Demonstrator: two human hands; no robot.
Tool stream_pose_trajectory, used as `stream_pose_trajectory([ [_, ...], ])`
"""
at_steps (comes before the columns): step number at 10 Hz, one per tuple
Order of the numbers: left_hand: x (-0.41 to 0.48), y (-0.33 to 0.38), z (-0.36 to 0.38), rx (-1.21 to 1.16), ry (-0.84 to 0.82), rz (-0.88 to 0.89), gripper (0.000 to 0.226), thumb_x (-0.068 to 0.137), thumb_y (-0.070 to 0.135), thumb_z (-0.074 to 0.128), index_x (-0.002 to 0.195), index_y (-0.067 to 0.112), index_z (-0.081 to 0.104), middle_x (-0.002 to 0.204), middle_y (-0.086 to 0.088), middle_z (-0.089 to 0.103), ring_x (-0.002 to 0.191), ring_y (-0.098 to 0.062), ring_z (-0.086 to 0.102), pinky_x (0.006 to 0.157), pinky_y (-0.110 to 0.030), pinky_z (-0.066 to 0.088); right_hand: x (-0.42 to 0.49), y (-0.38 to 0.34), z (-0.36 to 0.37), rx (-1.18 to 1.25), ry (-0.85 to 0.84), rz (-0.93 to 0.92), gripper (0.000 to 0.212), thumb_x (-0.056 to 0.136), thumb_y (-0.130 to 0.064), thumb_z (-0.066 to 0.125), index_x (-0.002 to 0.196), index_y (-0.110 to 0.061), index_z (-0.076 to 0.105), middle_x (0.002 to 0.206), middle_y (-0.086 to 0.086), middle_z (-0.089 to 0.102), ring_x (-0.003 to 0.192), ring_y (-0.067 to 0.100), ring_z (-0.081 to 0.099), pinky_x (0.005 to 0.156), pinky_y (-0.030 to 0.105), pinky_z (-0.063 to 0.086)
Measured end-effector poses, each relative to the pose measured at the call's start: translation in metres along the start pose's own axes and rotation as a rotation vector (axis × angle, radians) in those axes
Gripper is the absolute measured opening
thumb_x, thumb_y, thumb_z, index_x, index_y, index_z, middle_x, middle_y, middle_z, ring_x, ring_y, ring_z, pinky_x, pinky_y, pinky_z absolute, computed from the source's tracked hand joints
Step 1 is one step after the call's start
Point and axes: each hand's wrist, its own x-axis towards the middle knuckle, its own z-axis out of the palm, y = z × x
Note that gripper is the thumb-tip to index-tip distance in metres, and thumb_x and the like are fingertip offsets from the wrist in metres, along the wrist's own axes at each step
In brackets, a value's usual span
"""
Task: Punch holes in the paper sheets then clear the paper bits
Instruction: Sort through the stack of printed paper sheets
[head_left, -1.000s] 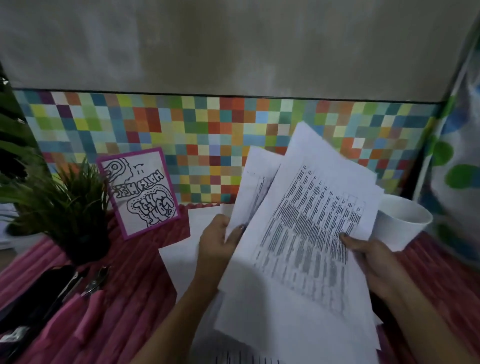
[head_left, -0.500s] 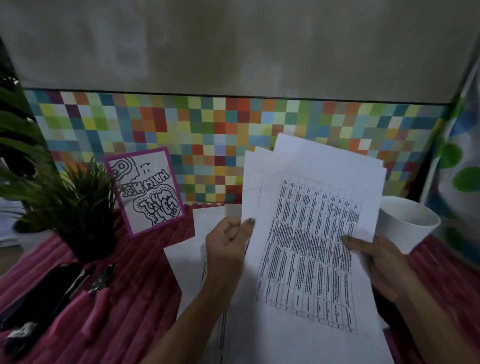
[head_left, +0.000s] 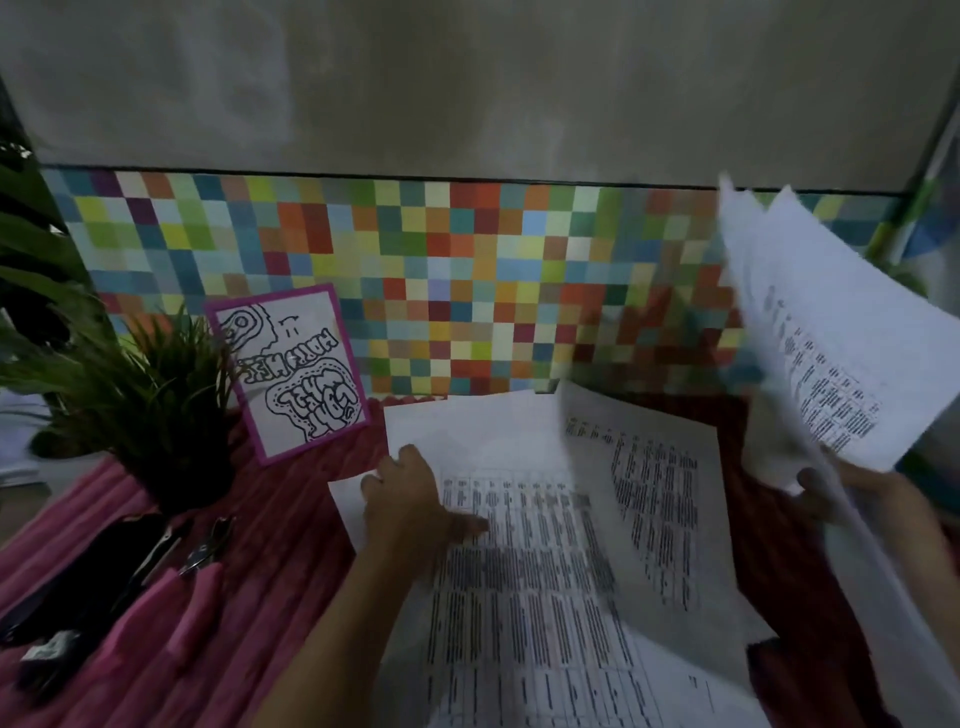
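Observation:
Printed paper sheets (head_left: 519, 597) lie spread on the pink ribbed cloth (head_left: 280, 582) in front of me. My left hand (head_left: 415, 499) rests flat on them, fingers spread and thumb pointing right. One loose sheet (head_left: 654, 509) lies slanted over the pile, blurred. My right hand (head_left: 852, 493) grips the bottom edge of a bunch of sheets (head_left: 841, 374) raised high at the right. A plier-style hole punch (head_left: 197, 571) with pink handles lies on the cloth at the left, apart from both hands.
A potted green plant (head_left: 156, 405) stands at the back left beside a purple-framed doodle card (head_left: 296, 374) leaning on the checkered wall strip (head_left: 467, 270). A black case (head_left: 88, 571) lies next to the punch. The raised sheets hide the right back corner.
The stack held up in both hands has split. My left hand came down flat onto sheets on the cloth, and my right hand swung the other sheets up and right.

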Motion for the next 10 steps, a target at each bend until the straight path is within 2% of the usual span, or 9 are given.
stream_pose_trajectory([
  [2,0.012,-0.006,-0.002,-0.293,0.08,-0.008,0.081,0.066,0.026,0.09,0.128,0.006,0.041,0.125,-0.014,0.056,0.114,-0.034,0.057,0.091,-0.039,0.05,-0.005,0.01,0.019,0.014,-0.058,0.109,0.056,0.07,-0.014,0.078,0.124,-0.011,0.064,0.121,0.014,0.067,0.109,0.034,0.065,0.088,0.05,0.055],
  [3,0.016,-0.007,0.001,-0.38,0.237,0.228,0.046,0.084,0.032,0.072,0.122,0.012,0.056,0.109,-0.004,0.068,0.101,-0.026,0.066,0.081,-0.035,0.055,-0.071,0.099,0.139,-0.03,-0.197,0.271,0.059,0.065,-0.012,0.078,0.122,-0.007,0.065,0.129,0.019,0.062,0.116,0.036,0.059,0.1,0.057,0.045],
  [4,0.009,0.008,0.004,-0.728,0.272,0.466,0.03,0.098,0.022,0.059,0.126,0.012,0.061,0.114,0.005,0.07,0.108,-0.018,0.067,0.084,-0.021,0.055,-0.095,0.099,0.192,-0.257,-0.289,0.295,0.043,0.08,-0.002,0.065,0.122,-0.006,0.064,0.117,0.014,0.069,0.107,0.033,0.066,0.084,0.043,0.058],
  [5,-0.002,0.026,0.015,-1.066,0.216,0.613,0.033,0.1,0.005,0.053,0.132,0.007,0.058,0.123,-0.004,0.069,0.118,-0.023,0.064,0.095,-0.037,0.054,-0.092,0.11,0.199,-0.283,-0.313,0.116,0.057,0.073,-0.002,0.073,0.128,-0.006,0.057,0.108,-0.005,0.073,0.102,0.012,0.068,0.077,0.019,0.056],
  [6,-0.007,0.035,0.023,-1.143,0.211,0.548,0.021,0.097,0.012,0.059,0.115,0.016,0.07,0.105,0.001,0.075,0.102,-0.018,0.071,0.084,-0.035,0.058,-0.09,0.113,0.196,-0.301,-0.386,0.14,0.073,0.054,-0.015,0.088,0.121,-0.007,0.06,0.114,0.003,0.071,0.101,0.011,0.069,0.079,0.019,0.055],
  [7,-0.004,0.027,0.018,-0.961,0.279,0.428,0.027,0.089,0.042,0.061,0.073,0.02,0.061,0.061,0.009,0.061,0.06,-0.005,0.058,0.059,-0.028,0.046,-0.079,0.109,0.183,-0.34,-0.297,0.09,0.052,0.077,0.015,0.062,0.121,-0.011,0.061,0.122,0.009,0.067,0.104,0.02,0.068,0.09,0.036,0.054],
  [8,0.004,0.008,0.011,-0.43,0.286,0.266,0.055,0.079,0.065,0.065,0.106,0.017,0.061,0.099,0.005,0.064,0.094,-0.012,0.059,0.081,-0.036,0.049,-0.077,0.094,0.17,-0.299,-0.235,0.042,0.062,0.078,0.026,0.051,0.115,-0.022,0.061,0.117,-0.002,0.07,0.105,0.012,0.067,0.083,0.03,0.057],
  [9,0.002,0.004,0.005,-0.317,0.107,0.119,0.094,0.07,0.07,0.071,0.141,0.015,0.042,0.14,-0.004,0.05,0.128,-0.023,0.048,0.105,-0.04,0.042,-0.081,0.085,0.163,-0.372,-0.098,0.122,0.043,0.077,0.027,0.051,0.105,-0.004,0.061,0.104,0.013,0.067,0.092,0.026,0.065,0.062,0.022,0.058],
  [10,-0.001,0.017,0.006,-0.593,0.016,0.086,0.088,0.078,0.058,0.072,0.144,0.011,0.038,0.15,-0.01,0.042,0.134,-0.026,0.045,0.106,-0.036,0.039,-0.076,0.092,0.159,-0.677,0.095,0.109,0.022,0.072,0.019,0.069,0.087,0.004,0.062,0.098,0.024,0.065,0.078,0.032,0.059,0.072,0.035,0.057],
])
